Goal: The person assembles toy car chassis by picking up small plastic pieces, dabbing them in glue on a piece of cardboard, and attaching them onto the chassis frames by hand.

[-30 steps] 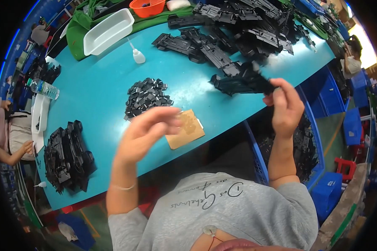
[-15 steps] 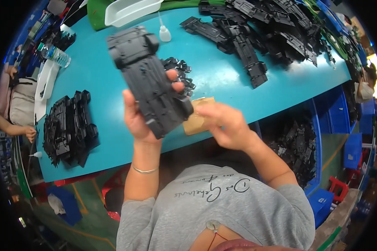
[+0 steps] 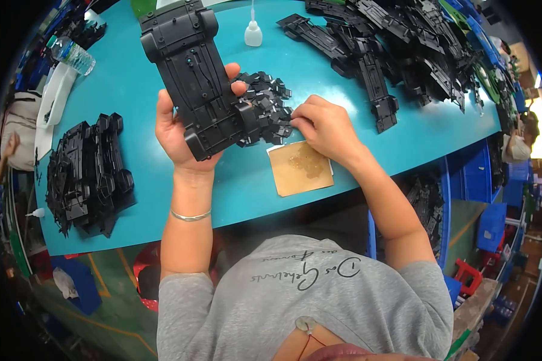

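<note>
A black plastic toy-car chassis (image 3: 200,81) with wheel arches at both ends is held up, tilted, in my left hand (image 3: 183,141). The thumb grips its left edge and the fingertips show along its right edge. My right hand (image 3: 331,132) is at the right side of a pile of small black plastic parts (image 3: 272,99), thumb and forefinger pinched together. Whether a part sits between those fingertips cannot be made out. Just below that hand lies a tan card (image 3: 301,171) with a wet-looking brown patch.
Several chassis are stacked at the left (image 3: 87,174), and a larger heap of chassis (image 3: 376,78) covers the back right. A white squeeze bottle (image 3: 253,34) stands behind the pile. At the far left are a water bottle (image 3: 72,57) and a white tray (image 3: 55,99). Blue bins (image 3: 473,171) stand at the right.
My right hand has moved from over the card up to the small parts, uncovering the card. My left hand has shifted the chassis up and slightly left.
</note>
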Tool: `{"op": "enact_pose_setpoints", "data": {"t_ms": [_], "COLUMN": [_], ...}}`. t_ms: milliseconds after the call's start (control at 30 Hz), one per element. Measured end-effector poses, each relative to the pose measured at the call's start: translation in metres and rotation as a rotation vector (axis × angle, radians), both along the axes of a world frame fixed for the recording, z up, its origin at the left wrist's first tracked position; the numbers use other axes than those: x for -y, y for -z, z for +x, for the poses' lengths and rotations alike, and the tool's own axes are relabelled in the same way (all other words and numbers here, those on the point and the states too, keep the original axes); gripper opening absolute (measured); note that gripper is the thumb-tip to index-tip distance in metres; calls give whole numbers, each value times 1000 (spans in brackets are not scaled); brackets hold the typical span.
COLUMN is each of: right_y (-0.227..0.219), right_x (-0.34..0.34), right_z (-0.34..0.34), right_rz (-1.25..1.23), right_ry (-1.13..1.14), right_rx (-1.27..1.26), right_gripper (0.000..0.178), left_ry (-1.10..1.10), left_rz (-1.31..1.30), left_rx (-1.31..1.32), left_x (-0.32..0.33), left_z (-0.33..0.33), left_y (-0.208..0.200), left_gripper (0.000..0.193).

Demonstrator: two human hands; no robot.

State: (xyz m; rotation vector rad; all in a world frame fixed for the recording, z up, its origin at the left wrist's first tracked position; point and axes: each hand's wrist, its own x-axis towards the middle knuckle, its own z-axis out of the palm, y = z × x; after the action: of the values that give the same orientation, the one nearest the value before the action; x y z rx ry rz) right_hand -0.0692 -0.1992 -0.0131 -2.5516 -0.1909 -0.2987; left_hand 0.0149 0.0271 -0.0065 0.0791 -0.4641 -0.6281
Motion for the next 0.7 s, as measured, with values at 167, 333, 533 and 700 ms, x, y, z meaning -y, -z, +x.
{"op": "enact_pose_setpoints", "data": {"t_ms": [167,333,533,700], "right_y": [-12,-17,-19,-29], "right_x": [8,18,11,3], "right_z": [-3,-20,-40,-55], "right_rz": [639,1096,962,616], "right_ry": [123,151,119,-26], "right_rx": [-339,-500,-495,-347], "right_gripper": [13,11,14,12], "left_ry": [-38,-52,-46,-19], "left_rz": [15,123,118,129], "left_rx": [7,-3,-9,-18], "left_x": [0,5,8,8], "left_z": [1,-5,-6,-5], "left_y": [2,2,2,2], "left_gripper": [70,71,75,76]}}
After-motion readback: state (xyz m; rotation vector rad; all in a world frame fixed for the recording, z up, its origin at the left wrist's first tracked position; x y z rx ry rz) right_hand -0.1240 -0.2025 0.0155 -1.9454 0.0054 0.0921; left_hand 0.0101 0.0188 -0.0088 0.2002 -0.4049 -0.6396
